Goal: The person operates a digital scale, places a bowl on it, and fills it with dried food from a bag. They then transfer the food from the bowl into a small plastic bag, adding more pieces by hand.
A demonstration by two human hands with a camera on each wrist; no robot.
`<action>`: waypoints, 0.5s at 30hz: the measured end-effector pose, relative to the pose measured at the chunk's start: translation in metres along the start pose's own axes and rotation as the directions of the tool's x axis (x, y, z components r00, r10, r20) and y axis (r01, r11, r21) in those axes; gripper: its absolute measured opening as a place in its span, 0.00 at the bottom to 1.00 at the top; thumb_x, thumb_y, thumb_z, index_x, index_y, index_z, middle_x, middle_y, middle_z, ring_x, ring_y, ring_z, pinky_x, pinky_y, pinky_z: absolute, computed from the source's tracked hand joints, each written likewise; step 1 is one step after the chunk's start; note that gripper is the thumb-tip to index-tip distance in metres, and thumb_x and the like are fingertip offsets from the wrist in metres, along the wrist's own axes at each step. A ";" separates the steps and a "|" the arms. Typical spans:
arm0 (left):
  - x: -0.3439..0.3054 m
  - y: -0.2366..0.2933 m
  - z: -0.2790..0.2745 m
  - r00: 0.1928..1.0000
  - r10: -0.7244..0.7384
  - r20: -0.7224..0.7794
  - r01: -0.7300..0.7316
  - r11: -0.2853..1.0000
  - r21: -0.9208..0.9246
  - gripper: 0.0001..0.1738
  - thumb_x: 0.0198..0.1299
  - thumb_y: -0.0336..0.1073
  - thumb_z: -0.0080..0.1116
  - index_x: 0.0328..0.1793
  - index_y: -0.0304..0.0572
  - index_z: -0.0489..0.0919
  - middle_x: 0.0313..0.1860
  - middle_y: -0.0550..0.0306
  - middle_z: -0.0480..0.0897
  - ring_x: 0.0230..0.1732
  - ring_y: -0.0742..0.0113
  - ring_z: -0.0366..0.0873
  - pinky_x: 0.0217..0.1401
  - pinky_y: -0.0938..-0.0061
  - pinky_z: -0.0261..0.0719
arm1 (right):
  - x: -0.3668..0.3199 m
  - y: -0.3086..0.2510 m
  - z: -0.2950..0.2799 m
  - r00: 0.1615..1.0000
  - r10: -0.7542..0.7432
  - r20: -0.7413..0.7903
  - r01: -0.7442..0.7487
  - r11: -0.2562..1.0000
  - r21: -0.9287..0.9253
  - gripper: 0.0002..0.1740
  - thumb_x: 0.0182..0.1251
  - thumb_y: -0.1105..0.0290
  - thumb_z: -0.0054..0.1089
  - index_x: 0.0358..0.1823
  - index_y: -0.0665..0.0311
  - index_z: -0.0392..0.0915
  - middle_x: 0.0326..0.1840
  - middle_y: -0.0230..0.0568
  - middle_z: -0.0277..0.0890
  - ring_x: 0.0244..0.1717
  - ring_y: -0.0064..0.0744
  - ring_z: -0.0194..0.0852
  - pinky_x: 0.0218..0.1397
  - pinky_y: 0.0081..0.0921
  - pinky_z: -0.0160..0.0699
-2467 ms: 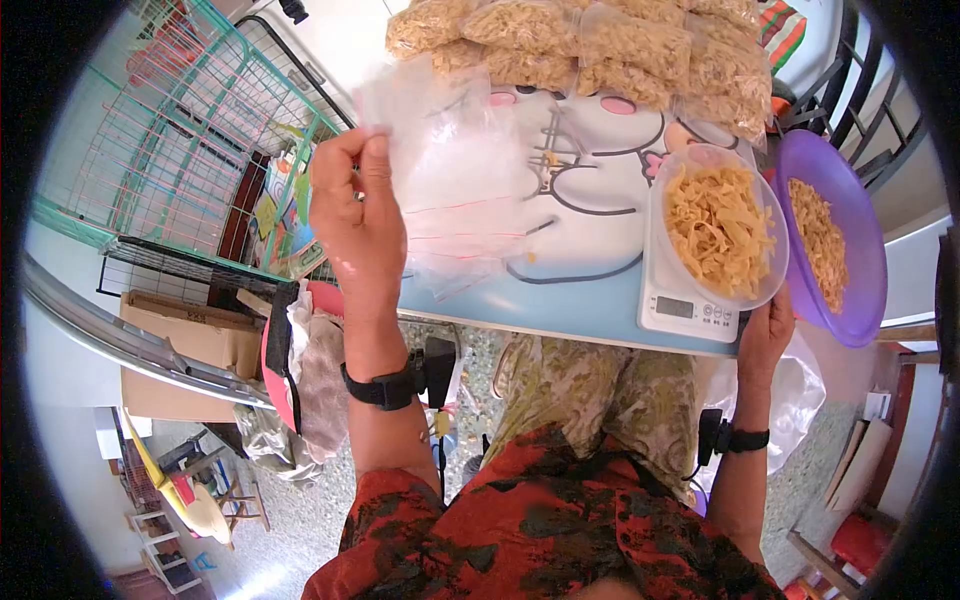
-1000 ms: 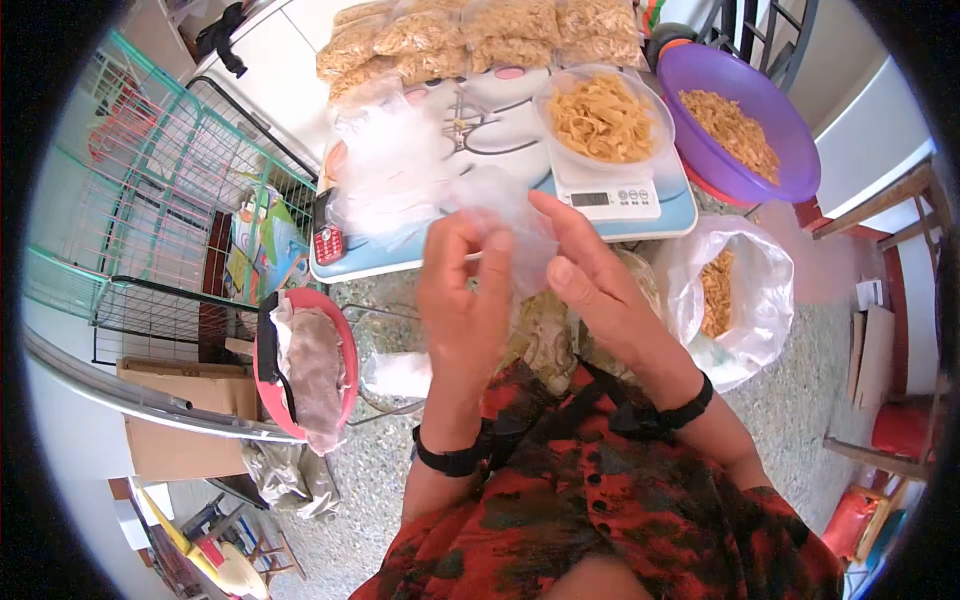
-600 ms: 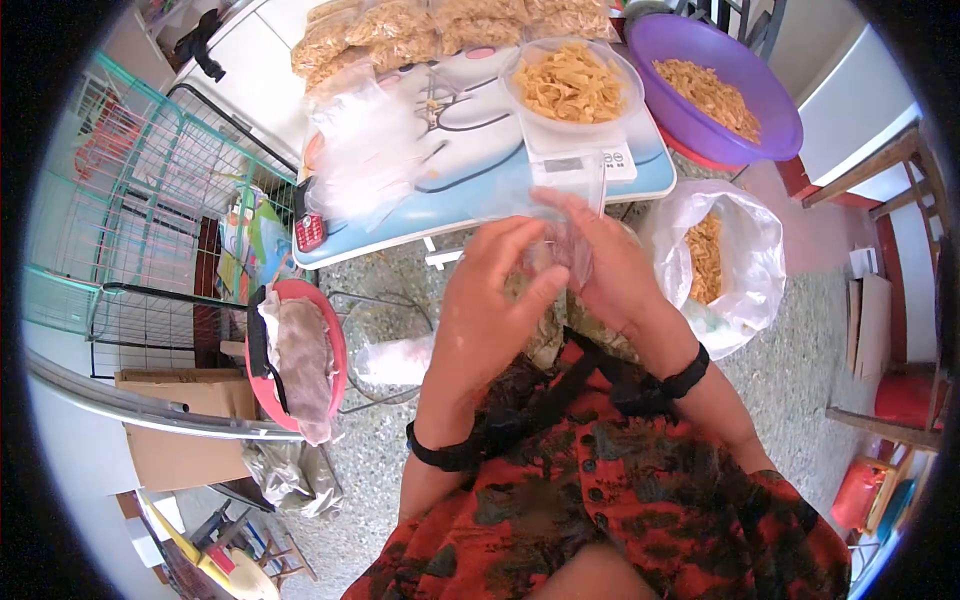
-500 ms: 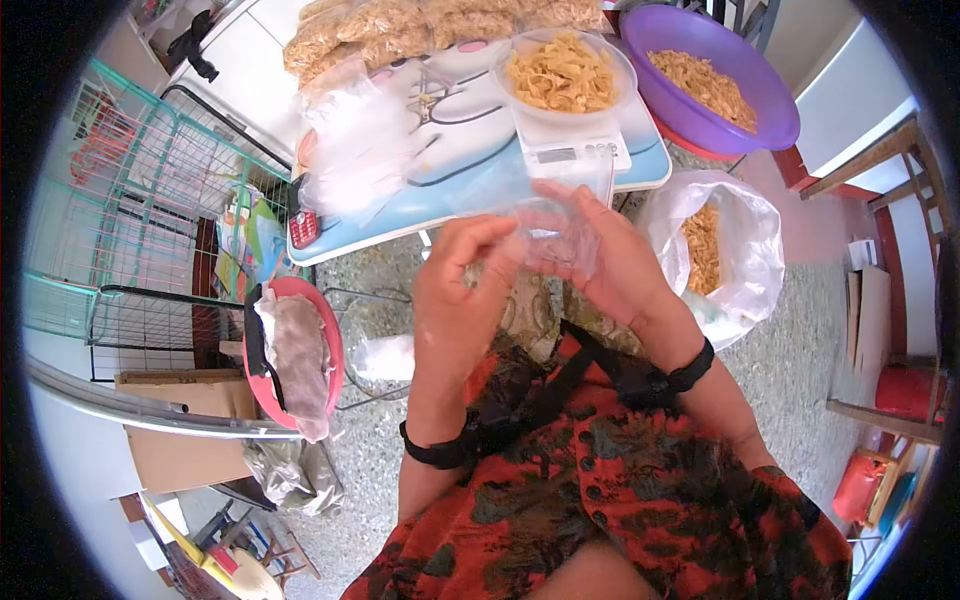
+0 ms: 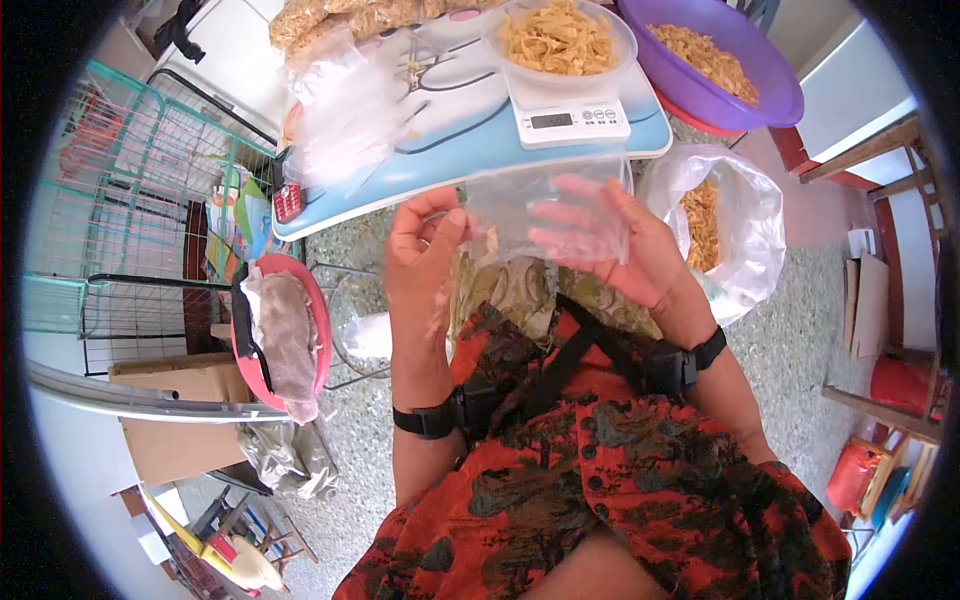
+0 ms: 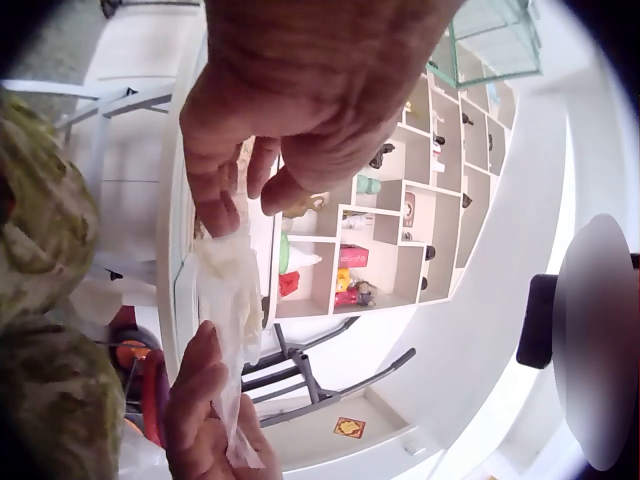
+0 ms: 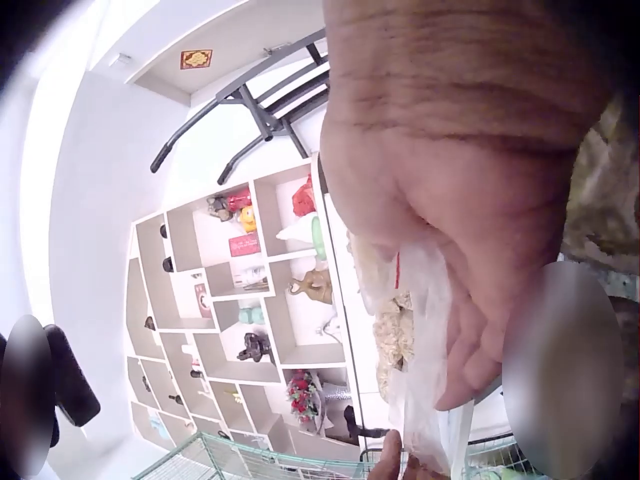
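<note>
A clear bag (image 5: 505,190) stretched between two hands, at the table's near edge.
The left hand (image 5: 422,245) pinches one side; the right hand (image 5: 635,245) has its fingers spread, showing through the film, inside or behind I cannot tell. Beyond, on the table (image 5: 450,160), a scale (image 5: 573,122) bears a bowl (image 5: 545,76) of strips, with more bags (image 5: 345,110) to its left.

We've got one bare left hand (image 5: 420,250), one bare right hand (image 5: 645,250), one clear plastic bag (image 5: 505,195) in hand, one white digital scale (image 5: 575,128), one round translucent bowl (image 5: 626,57), one purple plastic basin (image 5: 768,55), one white sack of golden flakes (image 5: 757,222), two black wristbands (image 5: 425,422) (image 5: 710,348) and one blue-topped desk (image 5: 430,167)!
</note>
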State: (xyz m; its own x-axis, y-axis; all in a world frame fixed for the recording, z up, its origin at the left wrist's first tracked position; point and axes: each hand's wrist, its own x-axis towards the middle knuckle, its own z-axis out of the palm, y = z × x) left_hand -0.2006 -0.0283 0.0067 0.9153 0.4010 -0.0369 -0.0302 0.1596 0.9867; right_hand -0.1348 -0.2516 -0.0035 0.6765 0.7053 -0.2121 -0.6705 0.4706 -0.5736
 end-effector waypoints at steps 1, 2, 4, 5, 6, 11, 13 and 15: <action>0.000 0.000 -0.002 1.000 -0.001 -0.002 0.001 1.000 -0.008 0.18 0.67 0.38 0.62 0.57 0.35 0.76 0.49 0.58 0.80 0.42 0.71 0.79 0.49 0.74 0.79 | -0.001 -0.001 -0.001 1.000 -0.005 0.000 0.005 1.000 0.001 0.35 0.80 0.46 0.34 0.76 0.65 0.56 0.73 0.61 0.63 0.69 0.58 0.68 0.67 0.46 0.76; 0.000 0.000 -0.002 0.999 -0.029 -0.018 0.028 0.998 -0.062 0.19 0.67 0.39 0.62 0.58 0.36 0.76 0.49 0.58 0.80 0.43 0.70 0.79 0.50 0.74 0.79 | -0.001 -0.001 -0.001 1.000 -0.010 0.000 0.010 1.000 0.003 0.35 0.80 0.46 0.34 0.76 0.65 0.55 0.73 0.61 0.62 0.69 0.58 0.68 0.67 0.46 0.76; -0.001 0.001 0.001 0.996 -0.084 -0.041 0.076 0.982 -0.171 0.20 0.68 0.41 0.62 0.59 0.37 0.75 0.51 0.57 0.79 0.43 0.70 0.79 0.50 0.74 0.80 | -0.002 -0.001 0.002 1.000 -0.018 -0.005 0.018 1.000 0.009 0.35 0.80 0.45 0.32 0.76 0.63 0.56 0.73 0.61 0.63 0.69 0.59 0.68 0.67 0.46 0.76; -0.001 0.002 0.001 0.989 -0.149 -0.019 0.144 0.974 -0.173 0.20 0.68 0.42 0.61 0.60 0.38 0.75 0.50 0.58 0.79 0.43 0.70 0.79 0.49 0.75 0.80 | -0.002 -0.001 0.002 1.000 -0.022 -0.008 0.023 1.000 0.011 0.35 0.80 0.44 0.31 0.76 0.62 0.56 0.73 0.61 0.63 0.69 0.59 0.67 0.68 0.45 0.76; -0.003 0.003 0.002 0.977 -0.214 0.004 0.211 0.962 -0.174 0.20 0.68 0.42 0.61 0.60 0.38 0.75 0.49 0.59 0.79 0.43 0.70 0.79 0.48 0.76 0.80 | -0.002 -0.001 0.003 1.000 -0.024 -0.011 0.024 1.000 0.019 0.35 0.80 0.44 0.31 0.76 0.62 0.56 0.73 0.61 0.63 0.69 0.59 0.67 0.67 0.46 0.76; -0.007 0.003 0.000 0.917 -0.341 0.205 0.352 0.936 -0.019 0.16 0.68 0.43 0.61 0.54 0.40 0.78 0.39 0.65 0.80 0.34 0.78 0.76 0.35 0.82 0.75 | -0.002 0.001 0.000 0.999 -0.027 0.025 0.026 0.999 0.034 0.35 0.80 0.45 0.33 0.77 0.63 0.55 0.73 0.61 0.62 0.70 0.60 0.67 0.67 0.46 0.76; -0.005 -0.007 -0.009 0.903 -0.298 0.309 0.302 0.953 0.035 0.14 0.68 0.44 0.61 0.49 0.41 0.80 0.33 0.68 0.79 0.29 0.80 0.73 0.30 0.84 0.71 | -0.002 0.001 0.003 0.999 -0.023 -0.028 0.023 1.000 -0.003 0.31 0.80 0.49 0.39 0.73 0.64 0.61 0.66 0.57 0.70 0.64 0.53 0.74 0.64 0.43 0.79; -0.006 -0.008 -0.011 0.925 -0.287 0.247 0.278 0.958 0.071 0.12 0.68 0.43 0.61 0.45 0.42 0.80 0.29 0.69 0.77 0.25 0.81 0.70 0.28 0.83 0.68 | -0.003 0.003 -0.002 0.996 -0.045 -0.076 0.039 0.997 -0.074 0.27 0.79 0.53 0.44 0.68 0.65 0.67 0.57 0.50 0.77 0.56 0.44 0.79 0.59 0.38 0.82</action>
State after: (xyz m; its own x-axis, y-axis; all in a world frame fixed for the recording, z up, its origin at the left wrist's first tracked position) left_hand -0.2106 -0.0223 -0.0023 0.9551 0.1021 -0.2781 0.2542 0.2002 0.9462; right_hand -0.1383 -0.2526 -0.0061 0.7268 0.6414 -0.2457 -0.6194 0.4574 -0.6381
